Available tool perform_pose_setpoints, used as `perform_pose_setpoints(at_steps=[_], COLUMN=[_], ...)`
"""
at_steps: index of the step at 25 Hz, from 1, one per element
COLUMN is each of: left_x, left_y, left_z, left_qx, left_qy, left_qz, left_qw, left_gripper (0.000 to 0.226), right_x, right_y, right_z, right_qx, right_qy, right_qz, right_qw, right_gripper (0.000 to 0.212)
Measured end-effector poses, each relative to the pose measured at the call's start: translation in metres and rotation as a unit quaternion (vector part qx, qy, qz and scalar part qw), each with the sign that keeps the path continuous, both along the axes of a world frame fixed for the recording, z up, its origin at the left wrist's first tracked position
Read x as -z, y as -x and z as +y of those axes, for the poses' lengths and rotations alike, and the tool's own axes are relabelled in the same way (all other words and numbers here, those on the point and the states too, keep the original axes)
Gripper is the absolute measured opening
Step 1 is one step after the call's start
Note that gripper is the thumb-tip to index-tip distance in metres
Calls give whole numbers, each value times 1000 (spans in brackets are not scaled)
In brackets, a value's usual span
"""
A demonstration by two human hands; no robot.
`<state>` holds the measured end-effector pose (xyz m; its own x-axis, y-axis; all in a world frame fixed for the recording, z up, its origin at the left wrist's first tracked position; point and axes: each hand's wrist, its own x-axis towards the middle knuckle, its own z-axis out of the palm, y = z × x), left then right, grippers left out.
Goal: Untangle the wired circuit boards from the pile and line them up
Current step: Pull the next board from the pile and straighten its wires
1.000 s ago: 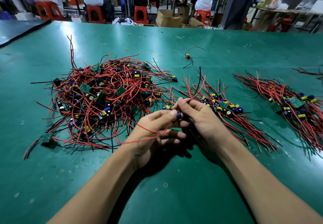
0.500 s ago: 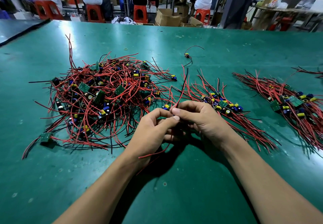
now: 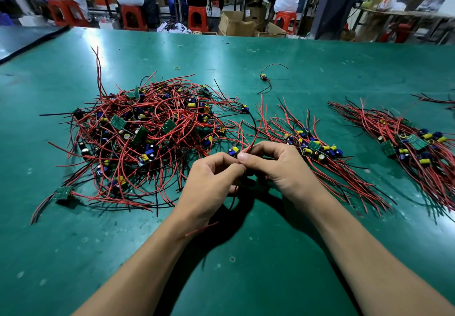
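Green table mat (image 3: 246, 273) is bare in front, both forearms coming in from the near edge. Everything below is placed relative to the tangled pile (image 3: 147, 138).

- Left hand (image 3: 211, 185): at the pile's near-right corner, fingers curled, thumb and forefinger pinched on the wire bundle (image 3: 253, 140). A loose red end (image 3: 202, 228) trails out under the wrist.
- Right hand (image 3: 278, 165): just right of the left one, fingertips touching it, clamped on the same bundle. The wires stick up and away from the pinch.
- Small board (image 3: 233, 151), blue and yellow parts, is right behind the fingertips at the pile's edge. Can't tell if it's the one on the held wires.
- Pile itself: left of the hands, red and black leads knotted round green boards.
- First lined-up row (image 3: 312, 148): just right of the pile.
- Second row (image 3: 413, 143): further right, well apart.
- Lone board (image 3: 264, 77): beyond the pile, to its right.
- Past the table's far edge: people seated on red stools (image 3: 195, 17), cardboard boxes (image 3: 236, 23).
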<state>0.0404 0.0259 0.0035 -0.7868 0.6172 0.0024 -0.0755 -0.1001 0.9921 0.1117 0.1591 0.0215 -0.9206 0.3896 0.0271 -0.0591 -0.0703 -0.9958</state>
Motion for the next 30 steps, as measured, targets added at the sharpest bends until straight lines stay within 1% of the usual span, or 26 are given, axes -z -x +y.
perform_pose_setpoints(at_steps=[3, 5, 8, 10, 12, 14, 18, 21, 23, 25, 28, 30], left_x=[-1, -1, -1, -2, -2, -2, -5, -5, -4, -3, -2, -2], left_y=[-1, -2, 0, -1, -3, -6, -4, -3, -3, -1, 1, 1], left_z=[-1, -1, 1, 3, 4, 4, 3, 1, 0, 0, 0, -1], left_qx=[23, 17, 1, 1, 5, 20, 46, 50, 36, 23, 23, 23], left_qy=[-16, -12, 13, 25, 48, 70, 41, 32, 28, 10, -16, -17], left_qz=[-25, -28, -1, 12, 39, 67, 20, 1, -6, -29, -60, -63], left_qw=[999, 999, 1000, 1000, 998, 995, 998, 998, 999, 999, 998, 998], left_gripper=[20, 18, 14, 13, 13, 11, 11, 11, 9, 8, 14, 16], right_x=[-2, -1, 4, 7, 9, 9, 7, 7, 5, 6, 11, 12], right_y=[-1, 0, 5, 8, 12, 15, 20, 20, 16, 11, 7, 6], right_z=[2, 4, 6, 9, 13, 21, 27, 28, 32, 30, 21, 18], right_qx=[-21, -18, 2, 21, 50, 87, 108, 97, 70, 28, -36, -49], right_qy=[57, 59, 43, 49, 88, 137, 198, 244, 234, 179, 102, 77], right_qz=[-23, -30, -53, -68, -58, -27, 10, 16, 5, -23, -74, -76], right_qw=[998, 998, 998, 996, 993, 986, 974, 965, 970, 983, 991, 993], right_gripper=[8, 10, 19, 23, 23, 21, 21, 27, 29, 31, 23, 17])
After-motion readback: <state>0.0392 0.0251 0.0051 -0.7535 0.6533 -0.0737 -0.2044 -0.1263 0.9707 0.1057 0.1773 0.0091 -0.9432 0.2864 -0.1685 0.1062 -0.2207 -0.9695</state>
